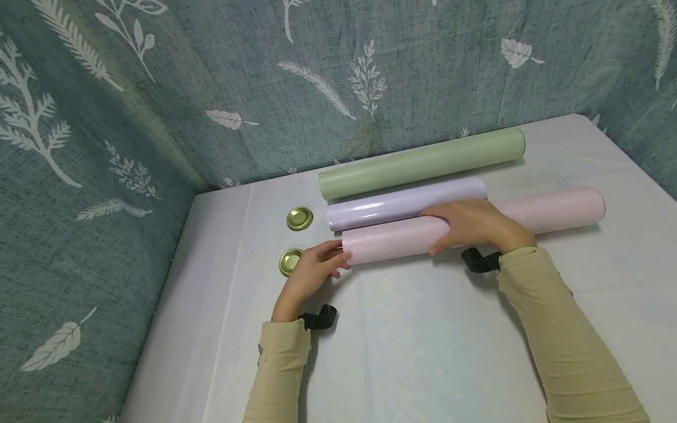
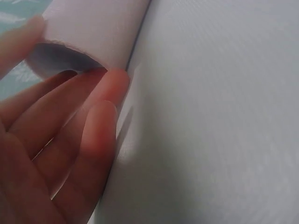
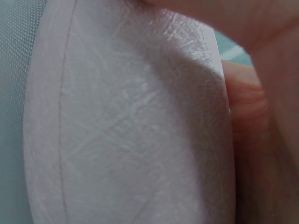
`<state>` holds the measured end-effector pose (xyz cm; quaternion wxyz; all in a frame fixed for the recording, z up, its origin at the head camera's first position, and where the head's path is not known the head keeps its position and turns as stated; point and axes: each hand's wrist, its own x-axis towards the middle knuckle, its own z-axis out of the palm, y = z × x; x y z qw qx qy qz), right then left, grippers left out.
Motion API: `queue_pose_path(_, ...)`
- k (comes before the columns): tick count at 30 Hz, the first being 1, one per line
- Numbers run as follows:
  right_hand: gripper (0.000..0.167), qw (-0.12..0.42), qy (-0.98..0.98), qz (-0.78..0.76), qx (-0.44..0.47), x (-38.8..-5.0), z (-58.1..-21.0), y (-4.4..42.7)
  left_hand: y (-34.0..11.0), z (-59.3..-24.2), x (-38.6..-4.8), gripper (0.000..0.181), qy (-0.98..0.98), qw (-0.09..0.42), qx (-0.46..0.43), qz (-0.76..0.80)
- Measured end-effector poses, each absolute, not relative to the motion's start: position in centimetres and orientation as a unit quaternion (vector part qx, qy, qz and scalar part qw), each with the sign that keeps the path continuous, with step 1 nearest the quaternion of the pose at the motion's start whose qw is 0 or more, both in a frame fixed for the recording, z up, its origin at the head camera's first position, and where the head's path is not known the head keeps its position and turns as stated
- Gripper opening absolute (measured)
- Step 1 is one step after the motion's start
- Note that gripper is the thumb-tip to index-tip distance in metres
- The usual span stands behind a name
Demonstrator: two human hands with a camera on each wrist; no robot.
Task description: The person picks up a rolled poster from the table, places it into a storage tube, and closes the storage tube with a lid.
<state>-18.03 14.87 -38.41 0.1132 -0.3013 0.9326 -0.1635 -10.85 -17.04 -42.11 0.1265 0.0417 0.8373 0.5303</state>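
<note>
A pink roll (image 1: 396,239) of sheet material, hollow at its left end, lies nearest the person among three rolls. From above, my right hand (image 1: 473,223) grips it around the middle, thumb on the near side and fingers over the far side. My left hand (image 1: 312,269) holds the roll's left end: the thumb touches the outer surface, and the other fingers are at the rim of the opening. In the right wrist view a straight seam runs along the pink roll (image 3: 126,121). How far the left fingers reach inside is hard to see.
Behind the pink roll lie a glossy lilac roll (image 1: 391,205) and a longer green roll (image 1: 423,164). Two gold-coloured round lids (image 1: 300,218) are on the white table (image 1: 423,352), left of the rolls; the left hand partly covers one. A patterned green cloth (image 1: 296,135) hangs behind.
</note>
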Motion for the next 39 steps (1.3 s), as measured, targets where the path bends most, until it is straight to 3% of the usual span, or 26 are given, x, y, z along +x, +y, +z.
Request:
queue_pose_path(11, 0.075, 0.117, 0.930, -0.168, -0.304, -18.1, -38.5, 14.8, -16.3, -39.3, -9.6, 0.033, 0.848, 0.146, 0.056, 0.506)
queue_pose_path(21, 0.076, 0.120, 0.931, -0.170, -0.301, -18.2, -38.6, 14.8, -16.8, -38.7, -9.4, 0.030, 0.825, 0.153, 0.058, 0.541)
queue_pose_path(39, 0.076, 0.113, 0.932, -0.164, -0.304, -18.2, -38.5, 15.0, -19.3, -38.9, -9.8, 0.028, 0.828, 0.000, -0.024, 0.560)
